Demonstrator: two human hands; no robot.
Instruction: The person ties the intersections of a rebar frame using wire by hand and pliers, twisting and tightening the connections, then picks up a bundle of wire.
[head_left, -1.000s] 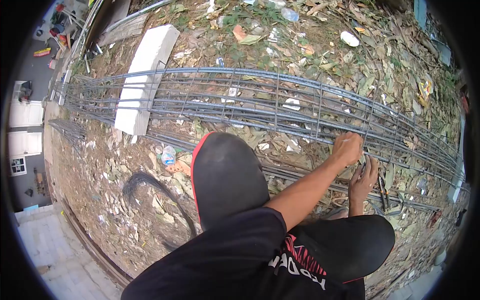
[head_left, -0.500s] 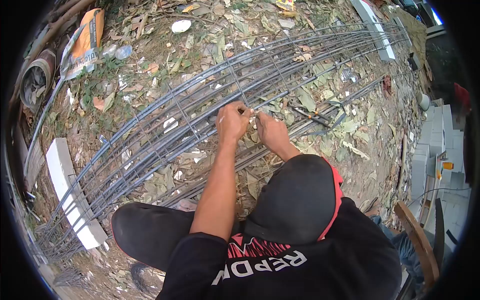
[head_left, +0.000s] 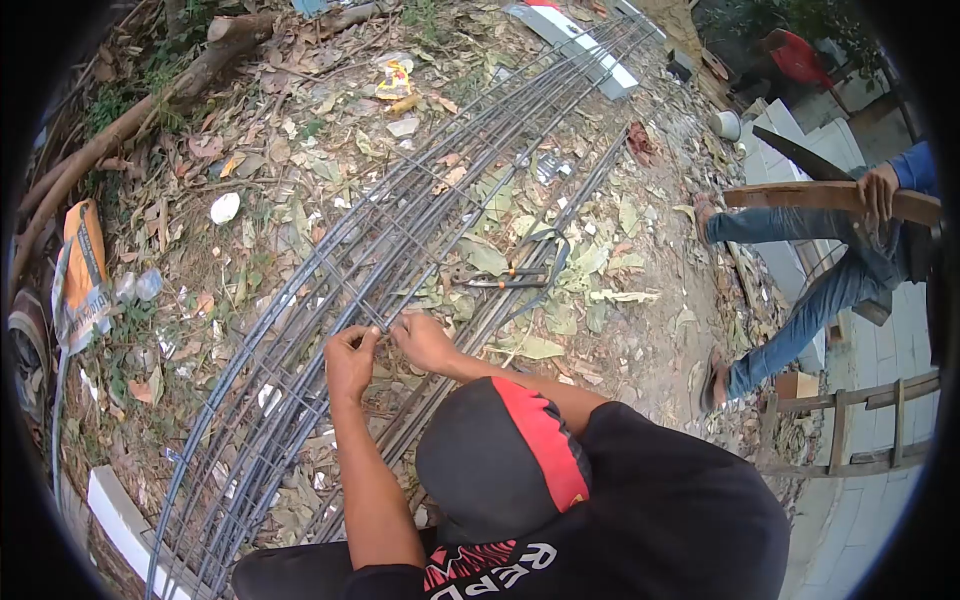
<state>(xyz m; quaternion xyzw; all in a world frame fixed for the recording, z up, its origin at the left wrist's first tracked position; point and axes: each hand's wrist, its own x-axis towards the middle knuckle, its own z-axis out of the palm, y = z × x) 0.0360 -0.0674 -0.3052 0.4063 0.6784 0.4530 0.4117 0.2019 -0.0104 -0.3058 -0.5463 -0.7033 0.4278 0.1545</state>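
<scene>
So on the far left there's an orange and white sack (head_left: 84,270) lying near a thick branch (head_left: 125,128), and lower down a white block (head_left: 122,515) sits under the near end of a long metal cage (head_left: 352,292). That cage is thin rods with square crosspieces, and it runs diagonally from bottom left to top right over leaf-covered ground (head_left: 640,345).

Left hand (head_left: 350,365) is right at the cage's near edge, thumb and first finger pinched together. Whatever's between them is too small to make out. Right hand (head_left: 422,342) comes in just beside it, fingers curled in at pretty much the same spot, but can't tell if they're gripping anything.

Next along, pliers (head_left: 512,278) with orange and black handles lie close by on the loose rods (head_left: 598,168), which run beside the cage. Up top, another white block (head_left: 612,80) is under the cage's far end.

Over on the right, another person in jeans (head_left: 800,310) has one hand on a wooden board (head_left: 820,196).
</scene>
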